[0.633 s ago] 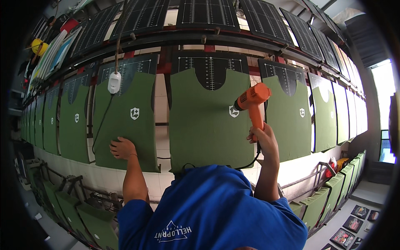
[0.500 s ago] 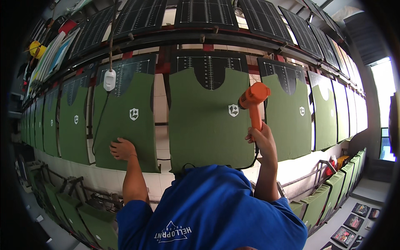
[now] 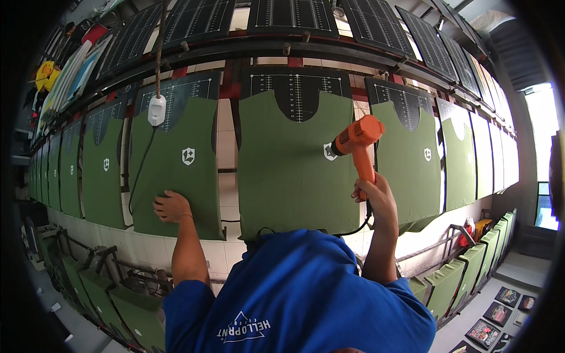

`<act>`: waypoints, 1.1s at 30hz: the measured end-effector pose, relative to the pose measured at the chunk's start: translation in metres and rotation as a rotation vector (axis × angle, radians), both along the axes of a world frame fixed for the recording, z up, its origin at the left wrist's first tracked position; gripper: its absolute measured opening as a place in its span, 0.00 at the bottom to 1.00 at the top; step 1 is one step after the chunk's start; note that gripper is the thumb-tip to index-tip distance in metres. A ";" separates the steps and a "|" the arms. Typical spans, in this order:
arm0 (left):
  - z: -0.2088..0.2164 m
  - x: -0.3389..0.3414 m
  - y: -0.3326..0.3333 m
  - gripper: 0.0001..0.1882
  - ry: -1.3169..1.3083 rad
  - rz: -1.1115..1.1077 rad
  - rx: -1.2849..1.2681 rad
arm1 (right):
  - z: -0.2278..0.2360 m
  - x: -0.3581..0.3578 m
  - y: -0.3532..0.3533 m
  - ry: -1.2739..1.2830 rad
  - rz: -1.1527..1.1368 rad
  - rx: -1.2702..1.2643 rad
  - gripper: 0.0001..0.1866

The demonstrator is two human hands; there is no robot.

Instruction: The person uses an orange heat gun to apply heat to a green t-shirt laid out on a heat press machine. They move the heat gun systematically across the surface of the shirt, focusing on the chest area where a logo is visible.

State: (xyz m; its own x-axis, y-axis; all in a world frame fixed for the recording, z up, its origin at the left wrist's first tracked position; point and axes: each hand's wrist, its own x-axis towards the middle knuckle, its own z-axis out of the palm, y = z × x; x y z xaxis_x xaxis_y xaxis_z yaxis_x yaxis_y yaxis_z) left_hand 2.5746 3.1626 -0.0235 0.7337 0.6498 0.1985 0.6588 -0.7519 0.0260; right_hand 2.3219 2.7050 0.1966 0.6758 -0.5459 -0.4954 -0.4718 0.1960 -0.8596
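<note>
My right hand [image 3: 377, 196] is wrapped round the handle of an orange hair dryer [image 3: 366, 130] with a dark nozzle. The nozzle points left and covers the right part of a white shield print on the middle green fabric panel [image 3: 282, 182]. Whether it touches the cloth I cannot tell. My left hand [image 3: 172, 207] lies with fingers spread on the neighbouring green fabric panel [image 3: 197, 132], below its own white shield print [image 3: 188, 156]. From the dryer's handle a black cord runs down past my wrist toward my body.
A white socket [image 3: 156, 110] hangs on a cord over the left panel. More green panels on dark marked boards [image 3: 296, 79] stretch to both sides. Across the rail are bare dark boards [image 3: 292, 16]. Behind me stands another row of green-covered boards [image 3: 445, 288].
The dryer has tilted and shifted slightly, its nozzle now covering more of the shield print. My right hand has moved slightly right. My left hand remains on the left panel.
</note>
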 end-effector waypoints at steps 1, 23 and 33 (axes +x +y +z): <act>-0.001 0.001 0.000 0.28 -0.001 0.000 0.006 | -0.001 0.000 0.003 -0.006 -0.008 -0.011 0.13; -0.003 0.001 0.000 0.28 -0.018 -0.006 0.008 | 0.002 -0.002 0.014 0.019 0.022 -0.070 0.15; -0.004 0.001 0.002 0.28 -0.021 -0.008 0.008 | 0.003 -0.010 0.004 0.032 0.003 -0.012 0.17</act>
